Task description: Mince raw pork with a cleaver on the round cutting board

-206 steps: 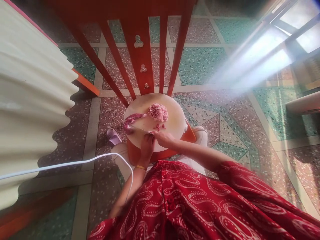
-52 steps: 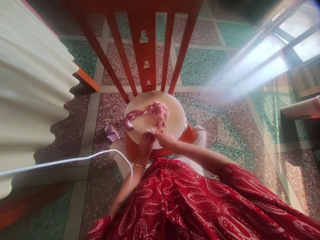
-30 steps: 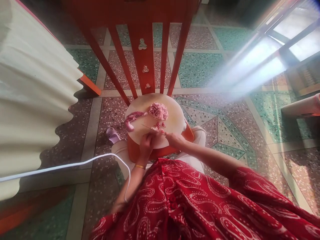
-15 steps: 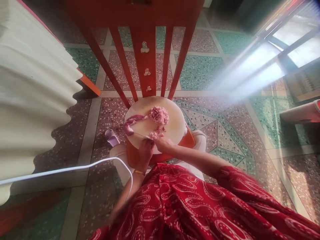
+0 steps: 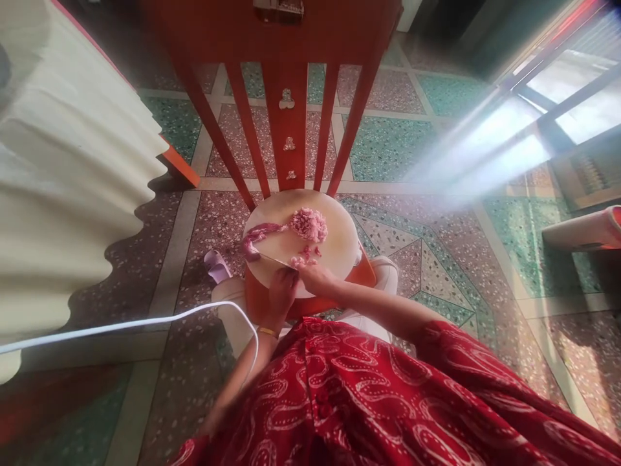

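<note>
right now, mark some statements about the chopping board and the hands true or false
1. A mound of chopped pink meat lies on the round chopping board. True.
2. The left hand grips a knife whose blade lies across the board. True.
3. The uncut strip of meat lies at the board's right edge. False: it lies at the left edge.
4. The right hand is lifted well clear of the board. False: it rests at the near rim, by small meat pieces.
5. The board sits on an orange chair. True.
</note>
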A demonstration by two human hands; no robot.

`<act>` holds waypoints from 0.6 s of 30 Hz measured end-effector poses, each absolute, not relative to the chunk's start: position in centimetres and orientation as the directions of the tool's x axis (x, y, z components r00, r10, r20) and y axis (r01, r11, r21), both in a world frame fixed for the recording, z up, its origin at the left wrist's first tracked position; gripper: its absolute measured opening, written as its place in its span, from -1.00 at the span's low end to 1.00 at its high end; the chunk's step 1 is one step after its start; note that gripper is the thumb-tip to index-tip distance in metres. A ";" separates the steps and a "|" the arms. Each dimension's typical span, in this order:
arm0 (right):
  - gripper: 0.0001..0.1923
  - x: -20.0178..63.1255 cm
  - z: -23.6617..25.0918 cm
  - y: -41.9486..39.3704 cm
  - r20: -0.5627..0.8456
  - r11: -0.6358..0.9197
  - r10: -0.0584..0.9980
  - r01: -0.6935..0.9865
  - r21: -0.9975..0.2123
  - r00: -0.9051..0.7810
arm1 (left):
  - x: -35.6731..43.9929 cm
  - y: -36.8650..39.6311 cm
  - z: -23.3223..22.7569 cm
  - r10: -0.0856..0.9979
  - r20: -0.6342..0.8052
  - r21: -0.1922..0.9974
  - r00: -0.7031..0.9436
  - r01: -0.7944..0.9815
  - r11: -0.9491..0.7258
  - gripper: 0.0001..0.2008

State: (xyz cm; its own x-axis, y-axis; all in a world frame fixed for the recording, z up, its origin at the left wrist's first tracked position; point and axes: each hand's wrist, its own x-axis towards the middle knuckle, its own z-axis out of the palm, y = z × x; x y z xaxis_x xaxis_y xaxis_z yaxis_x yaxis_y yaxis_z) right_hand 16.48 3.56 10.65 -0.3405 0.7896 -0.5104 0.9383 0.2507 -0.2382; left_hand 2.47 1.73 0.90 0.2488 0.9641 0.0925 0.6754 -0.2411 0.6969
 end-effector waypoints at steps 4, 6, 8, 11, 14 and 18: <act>-0.63 20.3 12.1 1.4 -0.606 0.218 0.745 0.960 -0.173 -0.278 | 2.3 1.1 1.4 0.969 0.121 0.706 0.216 0.667 -0.237 -0.76; -0.69 21.3 12.8 0.7 -0.596 0.189 0.766 0.971 -0.149 -0.241 | 2.3 0.8 1.5 0.970 0.122 0.708 0.211 0.667 -0.234 -0.74; -0.69 21.3 13.3 0.2 -0.587 0.169 0.778 0.974 -0.150 -0.225 | 2.2 0.6 1.5 0.969 0.122 0.708 0.213 0.665 -0.235 -0.76; -0.70 20.8 13.6 -0.4 -0.593 0.178 0.772 0.973 -0.147 -0.231 | 2.2 0.5 1.2 0.966 0.137 0.708 0.218 0.661 -0.249 -0.80; -0.73 20.6 13.5 -0.8 -0.596 0.211 0.763 0.968 -0.135 -0.249 | 2.3 0.7 0.6 0.962 0.163 0.706 0.219 0.656 -0.269 -0.80; -0.65 19.0 13.0 0.6 -0.608 0.226 0.744 0.961 -0.159 -0.276 | 2.3 1.1 -0.5 0.963 0.164 0.708 0.212 0.655 -0.265 -0.81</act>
State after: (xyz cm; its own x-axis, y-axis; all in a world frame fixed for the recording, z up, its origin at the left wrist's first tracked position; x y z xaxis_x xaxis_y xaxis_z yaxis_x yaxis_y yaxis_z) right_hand 19.03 0.57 12.99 -0.2759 0.7443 -0.6082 0.9610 0.2263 -0.1590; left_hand 2.31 1.09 -0.48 0.2118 0.9634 0.1641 0.6553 -0.2646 0.7075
